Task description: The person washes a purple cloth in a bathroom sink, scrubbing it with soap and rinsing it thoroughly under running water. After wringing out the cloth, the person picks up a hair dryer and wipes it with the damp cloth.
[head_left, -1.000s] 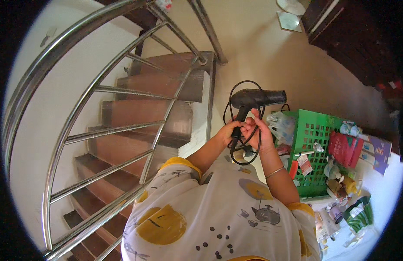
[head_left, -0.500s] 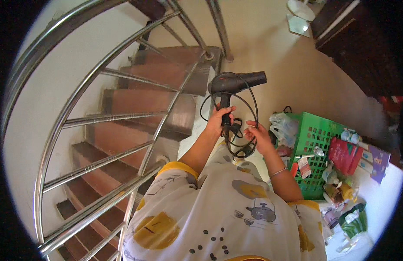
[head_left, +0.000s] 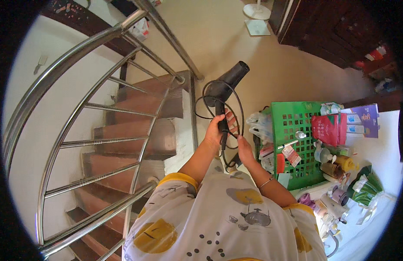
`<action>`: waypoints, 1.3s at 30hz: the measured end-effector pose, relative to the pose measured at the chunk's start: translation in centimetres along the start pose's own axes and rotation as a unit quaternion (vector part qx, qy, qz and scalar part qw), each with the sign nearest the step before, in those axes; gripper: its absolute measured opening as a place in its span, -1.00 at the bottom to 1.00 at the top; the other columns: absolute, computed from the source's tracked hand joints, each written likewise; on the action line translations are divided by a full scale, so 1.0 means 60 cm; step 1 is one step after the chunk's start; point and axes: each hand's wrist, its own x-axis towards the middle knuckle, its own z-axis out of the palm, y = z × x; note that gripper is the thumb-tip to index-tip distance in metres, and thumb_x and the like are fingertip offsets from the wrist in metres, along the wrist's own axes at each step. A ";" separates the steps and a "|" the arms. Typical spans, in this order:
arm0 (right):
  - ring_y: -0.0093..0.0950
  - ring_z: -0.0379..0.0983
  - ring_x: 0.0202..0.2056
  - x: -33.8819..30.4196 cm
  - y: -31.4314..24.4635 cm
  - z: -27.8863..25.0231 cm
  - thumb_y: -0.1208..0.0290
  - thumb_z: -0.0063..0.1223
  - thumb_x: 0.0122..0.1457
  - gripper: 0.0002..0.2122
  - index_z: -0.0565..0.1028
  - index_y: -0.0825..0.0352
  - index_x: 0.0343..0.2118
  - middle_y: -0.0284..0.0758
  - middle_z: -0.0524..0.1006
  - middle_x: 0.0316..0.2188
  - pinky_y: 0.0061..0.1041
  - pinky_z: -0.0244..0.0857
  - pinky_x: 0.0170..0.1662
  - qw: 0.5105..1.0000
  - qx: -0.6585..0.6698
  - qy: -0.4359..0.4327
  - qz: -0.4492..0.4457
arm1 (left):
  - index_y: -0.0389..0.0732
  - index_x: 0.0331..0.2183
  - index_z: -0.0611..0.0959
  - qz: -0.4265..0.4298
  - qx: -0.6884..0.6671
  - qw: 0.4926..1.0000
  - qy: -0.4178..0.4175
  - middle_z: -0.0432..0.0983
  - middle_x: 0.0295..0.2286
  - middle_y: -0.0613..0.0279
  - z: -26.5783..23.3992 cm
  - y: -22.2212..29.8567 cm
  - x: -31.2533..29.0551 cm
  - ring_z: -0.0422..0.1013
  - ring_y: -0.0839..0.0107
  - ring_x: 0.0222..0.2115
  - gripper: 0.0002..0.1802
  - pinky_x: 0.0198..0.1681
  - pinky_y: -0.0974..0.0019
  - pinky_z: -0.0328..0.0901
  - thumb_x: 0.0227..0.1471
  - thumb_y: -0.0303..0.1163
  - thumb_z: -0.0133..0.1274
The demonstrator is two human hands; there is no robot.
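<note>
A black hair dryer (head_left: 227,85) is held up in front of me, its nozzle tilted to the upper right. My left hand (head_left: 215,131) is closed around its handle. The dryer's black cord (head_left: 242,114) hangs in loose loops around the body and handle. Just right of the handle, my right hand (head_left: 246,150) is closed on the lower part of the cord; its fingertips are partly hidden.
Curved metal railing (head_left: 79,115) and brown stairs (head_left: 131,135) lie on my left. At right stands a green perforated basket (head_left: 277,126) with bottles, packets and a plastic bag (head_left: 259,126) around it. A white scale (head_left: 257,27) lies on the far floor near a dark door (head_left: 336,30).
The dryer's nozzle has tilted further upward. My right hand has come lower and closer to the left hand, and the cord bundle beneath it shows less. The view has turned toward the right.
</note>
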 end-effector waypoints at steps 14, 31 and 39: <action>-0.57 0.39 -0.25 -0.036 0.016 -0.141 0.54 -0.09 0.13 -0.84 0.43 0.39 -0.22 -0.33 0.50 -0.29 -0.58 0.24 -0.10 0.982 0.021 0.131 -0.134 | -0.18 -0.12 0.28 0.048 0.201 0.976 -0.076 0.45 -0.21 -0.04 0.105 -0.046 -0.025 0.47 0.22 -0.29 -0.52 -0.26 0.22 0.42 -0.10 -0.56 0.09; -0.23 0.01 0.19 -0.227 0.019 -0.023 0.35 0.12 -0.03 -0.52 0.35 0.17 0.03 -0.22 0.28 0.08 -0.23 -0.15 0.23 0.955 -0.144 0.023 -0.258 | -0.20 -0.41 0.41 0.026 0.236 0.946 -0.219 0.33 -0.60 0.35 0.188 -0.030 0.047 0.17 0.52 -0.70 -0.21 -0.64 0.46 0.15 -0.17 0.45 -0.18; -0.36 0.46 -0.28 -0.331 0.138 -0.200 0.51 -0.05 0.05 -0.87 0.48 0.37 -0.33 -0.22 0.53 -0.36 -0.47 0.32 -0.22 0.780 -0.041 0.623 -0.047 | -0.07 0.00 0.33 -0.003 0.326 0.862 -0.388 0.35 -0.55 0.29 0.236 0.020 -0.016 0.14 0.51 -0.74 -0.02 -0.66 0.46 0.04 -0.24 0.52 -0.29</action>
